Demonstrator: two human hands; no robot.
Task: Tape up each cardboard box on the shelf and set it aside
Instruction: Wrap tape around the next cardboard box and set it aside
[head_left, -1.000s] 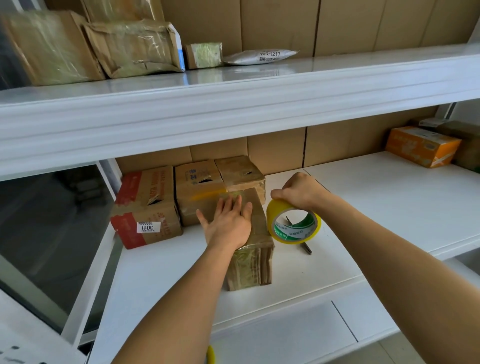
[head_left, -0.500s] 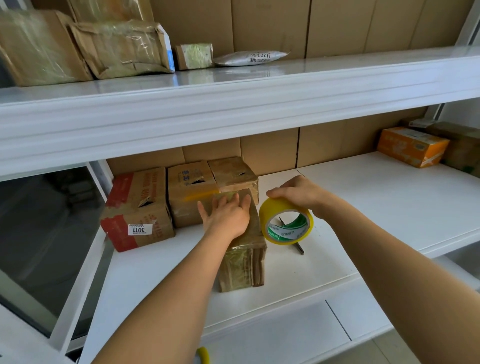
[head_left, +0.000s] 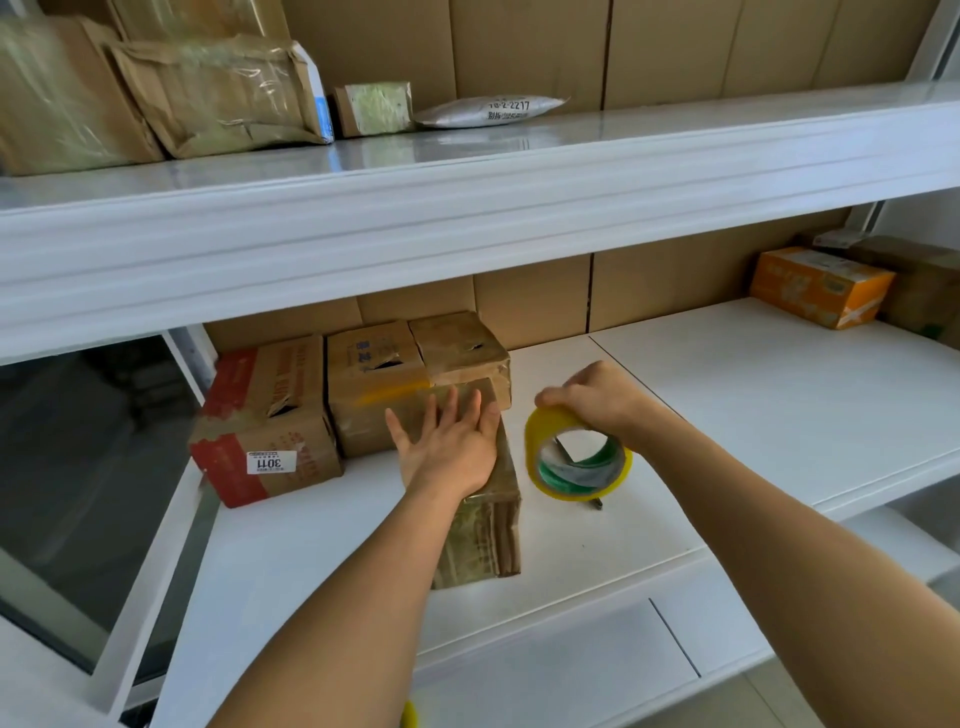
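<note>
A small taped cardboard box (head_left: 485, 535) stands near the middle of the white lower shelf (head_left: 779, 395). My left hand (head_left: 449, 441) lies flat on its top, fingers straight and spread. Just right of the box, my right hand (head_left: 597, 397) grips the top of a yellow tape roll (head_left: 576, 457) held upright over the shelf. Behind the box sit three more cardboard boxes: a red-and-brown one with a 3011 label (head_left: 265, 421), a middle brown one (head_left: 371, 379) and a smaller taped one (head_left: 460, 348).
A dark thin tool (head_left: 595, 501) lies on the shelf under the tape roll. An orange box (head_left: 818, 286) and a brown box (head_left: 922, 280) sit at the far right. The upper shelf (head_left: 467, 171) holds wrapped parcels (head_left: 223, 98) and a grey mailer bag (head_left: 488, 110).
The tape roll and my right hand have dropped a little lower beside the box. My left hand stays flat on the box top.
</note>
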